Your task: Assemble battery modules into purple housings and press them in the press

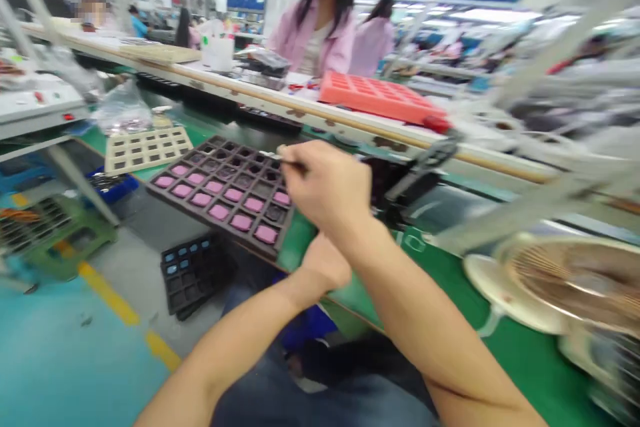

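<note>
My right hand [327, 180] is raised over the right end of a dark compartment tray [260, 245]. Its fingers are closed in a pinch, and a small pale piece shows near the fingertips, too blurred to name. Below and partly behind my right wrist is my left hand [326, 261], by the green bench edge; its fingers are hidden. The tray's front compartments hold several pink pieces [242, 222]. Dark pieces or shadows fill the back compartments, and I cannot tell which.
A cream grid tray [147, 150] lies beyond the dark tray, near a plastic bag [123, 107]. A red tray [383, 97] rests on the raised rail shelf. At right stands a fan [575, 273]. Black trays [193, 273] and a green stool [70, 240] are below left. A person [317, 33] is opposite.
</note>
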The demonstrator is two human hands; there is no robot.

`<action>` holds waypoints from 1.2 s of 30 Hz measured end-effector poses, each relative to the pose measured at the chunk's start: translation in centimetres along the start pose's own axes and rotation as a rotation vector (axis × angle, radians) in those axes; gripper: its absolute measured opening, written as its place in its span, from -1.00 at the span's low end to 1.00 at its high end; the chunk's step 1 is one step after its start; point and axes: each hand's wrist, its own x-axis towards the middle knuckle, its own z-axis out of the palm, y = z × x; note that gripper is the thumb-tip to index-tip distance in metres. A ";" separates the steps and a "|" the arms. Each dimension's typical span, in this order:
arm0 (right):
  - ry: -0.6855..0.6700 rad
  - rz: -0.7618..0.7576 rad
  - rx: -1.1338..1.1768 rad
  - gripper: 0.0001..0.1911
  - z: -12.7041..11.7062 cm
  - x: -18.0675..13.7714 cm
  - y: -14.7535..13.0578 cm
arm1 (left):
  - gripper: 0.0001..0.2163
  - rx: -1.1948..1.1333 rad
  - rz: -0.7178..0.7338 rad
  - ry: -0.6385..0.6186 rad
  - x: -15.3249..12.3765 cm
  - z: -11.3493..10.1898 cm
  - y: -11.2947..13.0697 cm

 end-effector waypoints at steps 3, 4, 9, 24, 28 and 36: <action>0.458 0.087 -0.181 -0.76 -8.5 -0.9 8.2 | -0.58 -0.078 0.001 0.050 0.0 0.2 0.4; 0.543 0.116 -0.220 -0.67 -10.4 -0.5 10.9 | -0.60 -0.095 0.002 0.067 0.0 0.3 0.5; 0.248 0.288 -0.060 -0.43 -12.2 4.3 21.0 | -0.65 -0.097 -0.128 0.140 -2.6 0.2 1.9; 0.487 -0.038 0.090 -0.74 -6.8 -10.8 14.1 | -0.59 -0.048 -0.124 0.084 -6.0 0.6 2.4; 0.409 0.003 0.134 -0.70 -5.6 -13.3 14.1 | -0.60 -0.017 -0.120 0.055 -6.1 -0.2 3.1; 0.325 0.607 0.968 -0.64 -4.8 -19.8 15.5 | -0.65 0.188 -0.365 0.060 -4.4 -9.7 -7.2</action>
